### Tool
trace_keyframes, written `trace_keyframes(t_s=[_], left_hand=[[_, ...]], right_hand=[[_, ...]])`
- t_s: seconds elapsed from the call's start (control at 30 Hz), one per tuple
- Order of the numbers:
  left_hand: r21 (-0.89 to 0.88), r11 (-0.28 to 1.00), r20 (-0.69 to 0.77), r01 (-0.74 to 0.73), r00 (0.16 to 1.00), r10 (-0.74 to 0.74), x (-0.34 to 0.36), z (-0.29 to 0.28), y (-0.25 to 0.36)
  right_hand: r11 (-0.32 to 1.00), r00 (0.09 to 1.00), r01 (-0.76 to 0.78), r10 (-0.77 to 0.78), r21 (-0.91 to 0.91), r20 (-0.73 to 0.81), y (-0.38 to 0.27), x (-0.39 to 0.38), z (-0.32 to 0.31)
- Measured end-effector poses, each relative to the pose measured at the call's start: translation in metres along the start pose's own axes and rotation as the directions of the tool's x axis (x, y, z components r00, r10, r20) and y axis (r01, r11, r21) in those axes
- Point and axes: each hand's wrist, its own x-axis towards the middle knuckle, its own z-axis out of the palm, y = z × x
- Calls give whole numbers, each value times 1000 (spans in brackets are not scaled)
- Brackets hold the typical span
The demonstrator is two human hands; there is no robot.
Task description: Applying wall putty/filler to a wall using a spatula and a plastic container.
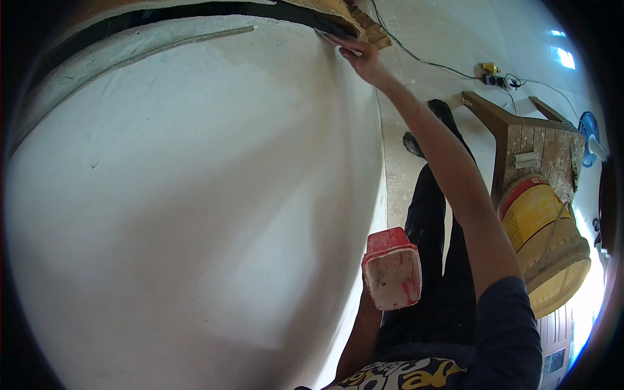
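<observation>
My right arm reaches far out to the upper edge of a white plastered wall (195,195). My right hand (365,64) is closed on a thin flat putty knife (329,37), whose blade lies at the wall beside a dark strip (214,9). A red tub (385,242), its inside smeared with whitish paste, hangs close to the wall in front of my body. My left forearm (363,328) runs up to that tub and bears it; the left fingers are hidden behind it.
A wooden bench (549,146) stands on the floor at the right, with a yellow and red bucket (536,214) by it. Black cables (442,65) run to a socket block (497,80). A blue slipper (589,130) lies at the far right. A narrow ledge (162,47) crosses the wall's upper left.
</observation>
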Motion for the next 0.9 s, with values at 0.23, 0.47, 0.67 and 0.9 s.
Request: trace_keyframes(t_s=[0.23,0.47,0.67,0.9], left_hand=[[-58,998,50,24,999,-21,2,7,-1],[-55,997,68,60,996,-57,3,14,0],[-62,996,99,64,993,-58,5,8,1],[-70,997,109,32,994,-24,4,-3,-1]], right_hand=[[985,991,53,-31,-166,132,-29,-68,-1],[979,970,-184,195,-86,144,-25,-28,-36],[977,981,-193,190,-95,-41,-22,32,-12],[893,913,-408,401,190,75,-75,30,-21]])
